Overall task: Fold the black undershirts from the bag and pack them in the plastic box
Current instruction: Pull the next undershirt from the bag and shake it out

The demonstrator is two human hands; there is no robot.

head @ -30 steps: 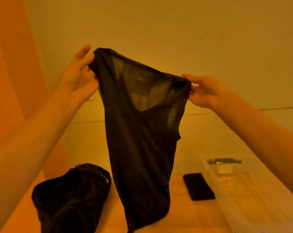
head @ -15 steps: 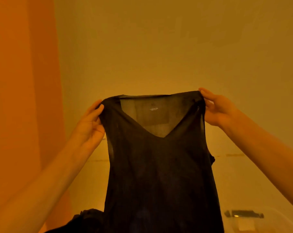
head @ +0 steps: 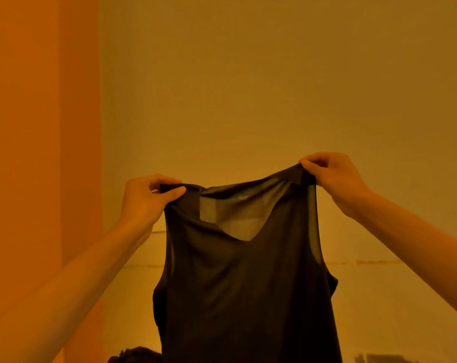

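A thin black undershirt (head: 245, 292) with a V neck hangs spread out in front of me, held up by its two shoulder straps. My left hand (head: 146, 200) pinches the left strap between thumb and fingers. My right hand (head: 332, 174) pinches the right strap, a little higher than the left. The shirt's lower part runs out of the frame at the bottom. The top of the black bag (head: 135, 355) shows at the bottom edge, left of the shirt. Only the plastic box's dark latch (head: 379, 358) peeks in at the bottom right.
A plain yellowish wall (head: 274, 87) fills the background. An orange curtain or panel (head: 38, 127) covers the left side. The table is below the view.
Both hands have changed from open palms behind the straps to pinching them. The view has tilted further up, so the bag and box have nearly left the frame.
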